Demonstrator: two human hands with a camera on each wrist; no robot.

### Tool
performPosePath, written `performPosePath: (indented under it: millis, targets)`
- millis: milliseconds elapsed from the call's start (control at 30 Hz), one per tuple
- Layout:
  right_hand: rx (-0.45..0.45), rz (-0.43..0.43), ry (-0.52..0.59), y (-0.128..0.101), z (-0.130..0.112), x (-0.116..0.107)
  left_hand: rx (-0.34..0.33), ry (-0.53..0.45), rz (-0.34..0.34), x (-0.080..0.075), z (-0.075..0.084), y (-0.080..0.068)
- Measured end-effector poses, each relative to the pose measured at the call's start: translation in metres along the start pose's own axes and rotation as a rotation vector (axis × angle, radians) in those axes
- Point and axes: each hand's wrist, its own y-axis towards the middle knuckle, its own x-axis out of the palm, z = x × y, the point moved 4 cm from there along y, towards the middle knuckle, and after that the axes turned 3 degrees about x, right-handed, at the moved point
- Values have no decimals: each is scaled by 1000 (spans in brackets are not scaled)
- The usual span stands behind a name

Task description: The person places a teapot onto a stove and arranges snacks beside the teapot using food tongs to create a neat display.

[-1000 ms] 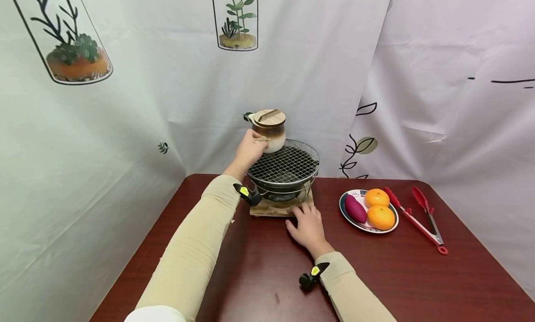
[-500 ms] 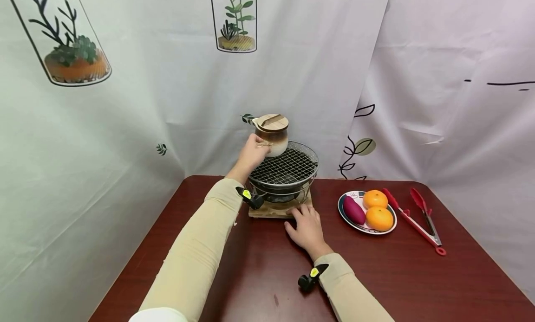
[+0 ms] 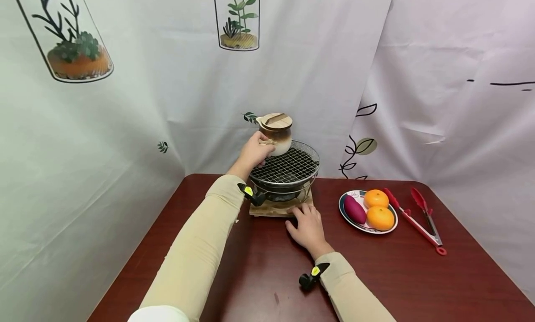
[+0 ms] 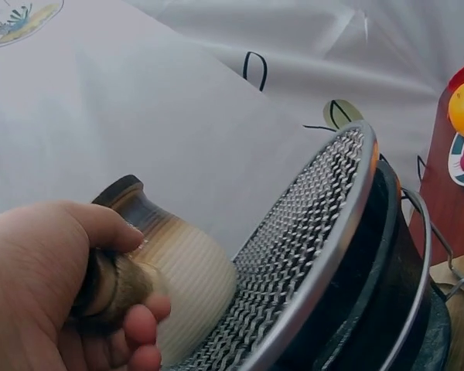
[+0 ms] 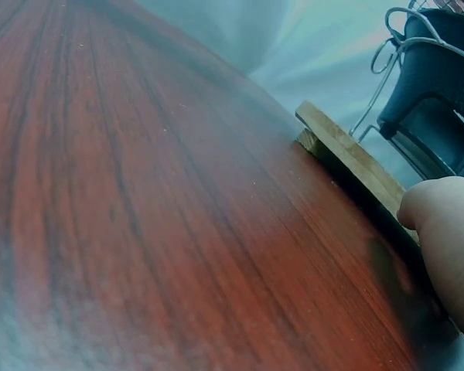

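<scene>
Clay pot (image 3: 277, 132): at grill mesh (image 3: 288, 165) 10 o'clock edge; left hand (image 3: 254, 151) fingers curl round handle; keep level. Right hand (image 3: 308, 227) fingers spread, bracing wooden base (image 3: 267, 210).

Bare table (image 3: 259, 266) before grill (image 3: 286, 171)

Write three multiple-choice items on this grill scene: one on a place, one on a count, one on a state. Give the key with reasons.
1. Where is the brown-and-cream ceramic pot with the wooden lid?
A. on the plate
B. at the far edge of the round wire-mesh grill
C. on the bare table

2. How many oranges lie on the plate?
A. one
B. two
C. four

3. What is the left hand doing?
A. gripping the pot's handle
B. lying flat
C. holding the red tongs

Key: B, the pot sits over the mesh rim; B, two oranges beside a purple sweet potato; A, the fingers curl round the handle.
</scene>
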Motion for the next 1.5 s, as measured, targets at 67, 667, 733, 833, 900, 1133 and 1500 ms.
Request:
performPosePath:
  millis: [67,667,733,833,900,1133,1500]
  targets:
    - [6,-1,-3,0,1,1,4,26,-10,-1,1,-1]
    - [6,0,-1,1,5,2,-3,-240,-8,-18,-15,9]
    - [8,-3,1,1,5,3,-22,-282,9,-20,-18,9]
    - [10,-4,3,1,5,3,-42,-335,19,-22,-22,11]
    - [9,-1,4,0,5,3,-55,-371,22,-24,-26,14]
    - [1,2,-2,0,4,4,-98,-457,92,-29,-35,17]
    - [0,0,4,1,3,2,-184,-572,118,-34,-34,20]
